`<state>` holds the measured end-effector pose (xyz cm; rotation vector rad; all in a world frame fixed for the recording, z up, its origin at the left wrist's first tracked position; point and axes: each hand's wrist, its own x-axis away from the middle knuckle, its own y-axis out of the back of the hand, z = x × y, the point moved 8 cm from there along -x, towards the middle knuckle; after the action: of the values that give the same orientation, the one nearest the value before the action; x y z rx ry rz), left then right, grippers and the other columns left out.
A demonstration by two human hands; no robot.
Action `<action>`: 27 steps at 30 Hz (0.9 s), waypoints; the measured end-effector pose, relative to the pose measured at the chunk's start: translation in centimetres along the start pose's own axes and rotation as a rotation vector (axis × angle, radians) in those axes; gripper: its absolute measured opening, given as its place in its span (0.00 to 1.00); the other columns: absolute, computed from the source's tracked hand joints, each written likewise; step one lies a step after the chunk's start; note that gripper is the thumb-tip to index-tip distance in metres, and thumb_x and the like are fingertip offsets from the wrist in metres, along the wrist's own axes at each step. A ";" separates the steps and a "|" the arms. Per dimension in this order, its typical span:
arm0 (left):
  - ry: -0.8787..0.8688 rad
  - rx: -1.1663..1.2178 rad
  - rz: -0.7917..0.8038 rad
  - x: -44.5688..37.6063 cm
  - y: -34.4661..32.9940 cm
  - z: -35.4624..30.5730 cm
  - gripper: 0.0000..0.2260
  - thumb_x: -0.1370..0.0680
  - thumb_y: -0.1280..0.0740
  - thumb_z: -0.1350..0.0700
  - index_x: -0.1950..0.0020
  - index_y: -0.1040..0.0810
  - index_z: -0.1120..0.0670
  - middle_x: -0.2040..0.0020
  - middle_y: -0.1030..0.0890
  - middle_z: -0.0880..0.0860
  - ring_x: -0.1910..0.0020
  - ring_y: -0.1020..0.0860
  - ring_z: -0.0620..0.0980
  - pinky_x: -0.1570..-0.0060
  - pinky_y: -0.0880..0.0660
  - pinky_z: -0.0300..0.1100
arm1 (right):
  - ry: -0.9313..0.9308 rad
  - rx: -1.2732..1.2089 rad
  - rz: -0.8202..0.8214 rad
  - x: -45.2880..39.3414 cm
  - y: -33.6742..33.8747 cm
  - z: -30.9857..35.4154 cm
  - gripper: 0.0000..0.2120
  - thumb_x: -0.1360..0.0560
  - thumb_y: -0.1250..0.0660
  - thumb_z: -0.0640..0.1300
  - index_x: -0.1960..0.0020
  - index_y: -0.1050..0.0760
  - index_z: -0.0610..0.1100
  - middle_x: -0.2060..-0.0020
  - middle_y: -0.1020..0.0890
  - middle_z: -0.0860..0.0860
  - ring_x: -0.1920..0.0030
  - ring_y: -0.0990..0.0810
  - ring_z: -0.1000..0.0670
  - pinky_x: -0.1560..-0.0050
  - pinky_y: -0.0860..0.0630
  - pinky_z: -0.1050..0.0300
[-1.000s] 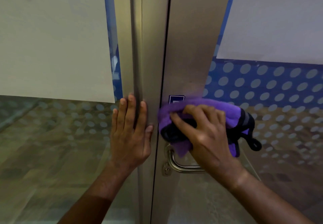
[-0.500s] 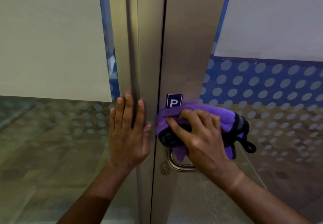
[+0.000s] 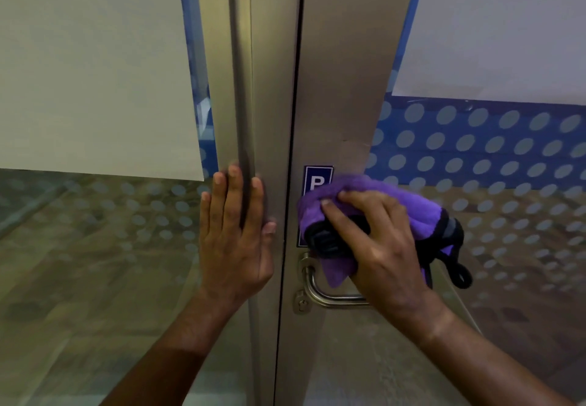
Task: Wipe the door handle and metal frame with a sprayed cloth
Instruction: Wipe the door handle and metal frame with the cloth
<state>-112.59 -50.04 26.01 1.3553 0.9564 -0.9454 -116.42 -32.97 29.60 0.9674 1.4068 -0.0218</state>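
Pressing the cloth (image 3: 374, 215) under your curled right hand (image 3: 377, 247), you sit just above the horizontal door handle (image 3: 326, 291) (left hand (image 3: 236, 237) flat, empty, bracing the metal frame (image 3: 272, 88)).

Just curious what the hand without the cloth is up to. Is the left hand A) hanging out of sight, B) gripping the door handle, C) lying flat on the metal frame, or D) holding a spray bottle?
C: the left hand lies with straight fingers against the metal frame, while the right hand presses the purple cloth just above the door handle.
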 end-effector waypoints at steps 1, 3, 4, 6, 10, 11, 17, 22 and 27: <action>-0.005 0.005 -0.003 0.0 0.0 0.0 0.30 0.18 0.46 0.50 0.19 0.55 0.53 0.18 0.61 0.52 0.19 0.59 0.53 0.21 0.59 0.51 | 0.017 0.005 0.061 1.0 -0.3 -0.1 0.18 0.27 0.29 0.40 0.38 0.21 0.38 0.43 0.22 0.39 0.43 0.27 0.41 0.47 0.25 0.44; -0.012 0.005 -0.008 0.1 -0.1 0.1 0.29 0.17 0.47 0.49 0.19 0.55 0.53 0.18 0.60 0.52 0.19 0.59 0.53 0.21 0.59 0.52 | -0.002 -0.003 0.111 2.1 -0.1 -0.5 0.17 0.28 0.28 0.39 0.40 0.19 0.38 0.48 0.19 0.38 0.47 0.26 0.42 0.52 0.22 0.44; -0.011 0.000 -0.009 0.0 -0.1 0.1 0.29 0.17 0.47 0.49 0.19 0.55 0.53 0.18 0.60 0.52 0.19 0.59 0.54 0.21 0.59 0.52 | -0.036 -0.017 0.088 2.1 0.3 -0.9 0.18 0.29 0.26 0.37 0.40 0.19 0.37 0.50 0.19 0.38 0.49 0.26 0.43 0.55 0.22 0.46; -0.011 -0.002 -0.007 0.0 0.0 0.0 0.29 0.17 0.47 0.50 0.19 0.55 0.53 0.18 0.60 0.52 0.19 0.59 0.53 0.21 0.59 0.51 | -0.120 -0.032 -0.015 1.0 1.4 -1.6 0.20 0.32 0.25 0.33 0.41 0.19 0.36 0.52 0.21 0.39 0.51 0.27 0.44 0.56 0.27 0.54; -0.006 -0.004 0.003 0.0 0.1 0.0 0.31 0.18 0.45 0.51 0.19 0.55 0.54 0.18 0.61 0.52 0.19 0.59 0.54 0.21 0.59 0.52 | -0.169 -0.040 -0.190 -2.5 3.0 -1.2 0.17 0.25 0.32 0.44 0.40 0.20 0.35 0.51 0.23 0.42 0.52 0.30 0.47 0.53 0.35 0.61; -0.002 0.001 0.001 0.1 0.1 0.0 0.31 0.18 0.44 0.51 0.19 0.54 0.54 0.18 0.61 0.52 0.19 0.59 0.54 0.21 0.58 0.52 | -0.143 -0.048 -0.184 -2.8 2.9 -0.7 0.17 0.23 0.34 0.46 0.41 0.19 0.36 0.53 0.21 0.40 0.53 0.30 0.46 0.55 0.32 0.59; -0.011 0.012 -0.003 -0.1 0.2 -0.1 0.32 0.19 0.43 0.51 0.19 0.55 0.53 0.18 0.61 0.51 0.19 0.59 0.53 0.21 0.58 0.52 | 0.053 -0.033 0.119 0.5 -0.5 2.0 0.13 0.23 0.37 0.40 0.44 0.18 0.37 0.59 0.20 0.43 0.61 0.23 0.41 0.63 0.24 0.49; -0.007 0.005 0.001 0.0 0.2 -0.1 0.32 0.19 0.43 0.52 0.19 0.55 0.53 0.18 0.60 0.52 0.19 0.59 0.54 0.21 0.59 0.52 | -0.051 -0.007 0.020 -0.2 1.4 -0.1 0.14 0.27 0.29 0.40 0.43 0.19 0.37 0.57 0.20 0.41 0.57 0.25 0.42 0.63 0.25 0.49; -0.006 0.015 0.008 0.0 0.1 0.0 0.32 0.19 0.42 0.52 0.19 0.54 0.54 0.18 0.60 0.52 0.19 0.58 0.54 0.21 0.58 0.52 | -0.030 0.041 -0.123 -3.1 1.5 1.7 0.13 0.26 0.28 0.39 0.42 0.19 0.39 0.58 0.21 0.41 0.57 0.29 0.42 0.60 0.30 0.47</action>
<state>-112.47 -50.08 26.01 1.3674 0.9402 -0.9519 -114.99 -34.62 32.76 0.9097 1.4409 -0.1570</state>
